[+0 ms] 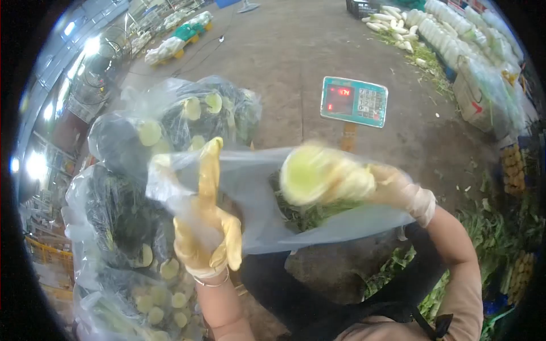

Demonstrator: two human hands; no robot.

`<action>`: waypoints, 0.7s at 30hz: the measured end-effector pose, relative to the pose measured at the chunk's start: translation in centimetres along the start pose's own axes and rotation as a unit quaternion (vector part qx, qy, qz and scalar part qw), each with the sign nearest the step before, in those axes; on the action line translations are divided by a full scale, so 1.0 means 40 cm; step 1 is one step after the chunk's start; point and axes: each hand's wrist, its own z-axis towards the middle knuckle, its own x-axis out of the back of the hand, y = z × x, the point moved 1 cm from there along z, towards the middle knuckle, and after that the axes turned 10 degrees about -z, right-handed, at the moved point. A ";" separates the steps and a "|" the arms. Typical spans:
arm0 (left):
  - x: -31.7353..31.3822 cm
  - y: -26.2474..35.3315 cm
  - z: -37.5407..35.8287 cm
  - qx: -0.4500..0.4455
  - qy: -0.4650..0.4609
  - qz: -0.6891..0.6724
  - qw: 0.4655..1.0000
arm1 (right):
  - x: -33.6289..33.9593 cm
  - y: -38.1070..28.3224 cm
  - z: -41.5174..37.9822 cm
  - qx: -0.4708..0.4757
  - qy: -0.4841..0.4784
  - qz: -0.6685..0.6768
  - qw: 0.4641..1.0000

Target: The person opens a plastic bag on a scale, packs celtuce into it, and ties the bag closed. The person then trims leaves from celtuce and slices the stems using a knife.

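Note:
My left hand [207,213], in a pale yellow glove, has its fingers spread within the edge of a clear plastic bag [256,227]. Part of the film is draped over its fingers, holding one end of the bag up. My right hand [392,190], gloved too, grips a pale-green vegetable [305,173] whose round cut end faces left. The vegetable is blurred by motion and overlaps the bag, which stretches between both hands. Left of my left hand are filled plastic bags [119,210] with round cut ends showing through.
A teal digital scale display [354,102] with red digits stands ahead. Loose leaves [495,250] litter the floor at right. White radishes [392,25] and stacked wrapped produce [455,34] lie at the far right. Further bundles [182,37] sit at the far left.

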 end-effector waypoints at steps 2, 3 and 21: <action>0.013 -0.013 0.022 -0.002 0.009 -0.016 1.000 | -0.024 0.054 0.026 -0.104 -0.184 -0.455 0.865; 0.010 -0.017 0.039 -0.008 0.003 -0.018 1.000 | -0.064 0.118 0.054 -0.170 -0.196 -0.489 0.833; 0.226 0.345 0.244 -0.239 0.447 0.569 0.648 | -0.185 0.536 -0.086 -0.386 -0.149 -0.314 0.854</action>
